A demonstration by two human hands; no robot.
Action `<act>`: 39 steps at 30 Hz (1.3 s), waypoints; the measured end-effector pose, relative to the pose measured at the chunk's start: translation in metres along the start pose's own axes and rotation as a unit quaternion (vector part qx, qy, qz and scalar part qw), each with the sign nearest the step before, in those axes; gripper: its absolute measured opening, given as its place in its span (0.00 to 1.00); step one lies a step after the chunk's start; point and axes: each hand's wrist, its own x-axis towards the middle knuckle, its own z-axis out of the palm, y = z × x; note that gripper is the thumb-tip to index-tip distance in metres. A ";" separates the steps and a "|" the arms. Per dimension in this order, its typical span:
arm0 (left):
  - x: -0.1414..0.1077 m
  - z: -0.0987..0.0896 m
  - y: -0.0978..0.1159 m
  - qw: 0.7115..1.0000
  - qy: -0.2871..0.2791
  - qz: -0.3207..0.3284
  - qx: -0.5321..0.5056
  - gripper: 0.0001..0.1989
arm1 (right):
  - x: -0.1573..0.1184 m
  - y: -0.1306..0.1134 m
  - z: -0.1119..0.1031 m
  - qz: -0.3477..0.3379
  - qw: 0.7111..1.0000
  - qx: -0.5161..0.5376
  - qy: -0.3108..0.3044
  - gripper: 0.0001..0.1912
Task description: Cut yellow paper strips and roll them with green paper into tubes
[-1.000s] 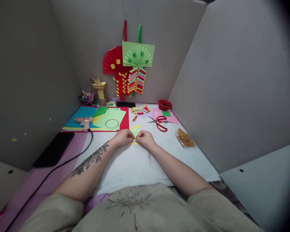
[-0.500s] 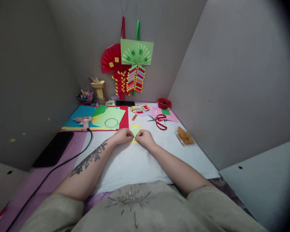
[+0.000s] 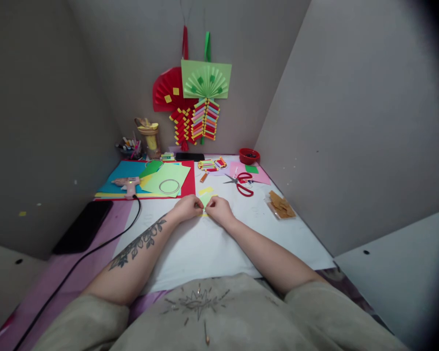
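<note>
A small light-green paper piece (image 3: 205,199) lies at the middle of the white sheet, between my two hands. My left hand (image 3: 189,207) is closed in a pinch at its left lower edge, and my right hand (image 3: 219,209) pinches at the right lower edge. The fingertips nearly meet over the paper's near end and cover part of it. A yellow paper strip (image 3: 206,190) lies just beyond, and another yellow sliver shows under the fingers. Red-handled scissors (image 3: 243,184) rest with open blades to the right, apart from my hands.
A pink glue gun (image 3: 129,185) with a black cord sits at left on coloured paper (image 3: 113,176). A black tablet-like slab (image 3: 83,227) lies nearer. Rolled paper pieces (image 3: 212,164), a red bowl (image 3: 249,156) and a brown packet (image 3: 281,204) are further right. Paper decorations (image 3: 207,80) hang behind.
Both hands keep their pinch on the green paper, with only tiny finger movement. The whole view has shifted slightly.
</note>
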 end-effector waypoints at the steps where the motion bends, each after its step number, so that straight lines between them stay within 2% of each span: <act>1: 0.001 0.001 -0.001 1.000 0.002 -0.001 0.000 0.10 | 0.000 0.000 0.000 -0.006 1.000 -0.005 -0.002 0.02; 5: 0.006 0.005 -0.006 1.000 -0.005 -0.003 -0.006 0.11 | -0.001 0.001 -0.005 -0.060 0.997 -0.035 -0.024 0.02; 9: 0.008 0.006 -0.009 1.000 -0.016 -0.006 -0.019 0.10 | 0.000 0.001 -0.017 -0.135 0.985 -0.108 -0.016 0.15; 11: 0.008 0.005 -0.009 0.999 -0.020 -0.007 -0.028 0.10 | 0.002 0.001 -0.021 -0.152 0.979 -0.133 -0.014 0.20; 17: 0.007 0.005 -0.008 0.999 -0.022 -0.002 -0.029 0.10 | 0.009 0.004 -0.024 -0.081 0.991 -0.108 -0.024 0.26; 20: 0.007 0.005 -0.008 0.999 -0.024 -0.005 -0.032 0.10 | 0.015 0.008 -0.027 -0.028 0.998 -0.059 -0.019 0.25; 25: 0.007 0.003 -0.006 0.999 -0.032 -0.005 -0.031 0.10 | 0.022 0.015 -0.035 0.045 0.997 0.004 -0.062 0.22; 28: 0.006 0.001 -0.004 0.999 -0.030 -0.007 -0.028 0.10 | 0.022 0.017 -0.038 0.038 0.997 -0.001 -0.073 0.19; 34: 0.005 -0.001 -0.001 0.999 -0.030 -0.001 -0.030 0.10 | 0.021 0.013 -0.037 0.012 0.998 -0.037 -0.051 0.07; 39: 0.005 0.000 -0.002 0.999 -0.030 -0.008 -0.033 0.10 | 0.019 0.011 -0.034 -0.016 0.995 -0.087 -0.044 0.05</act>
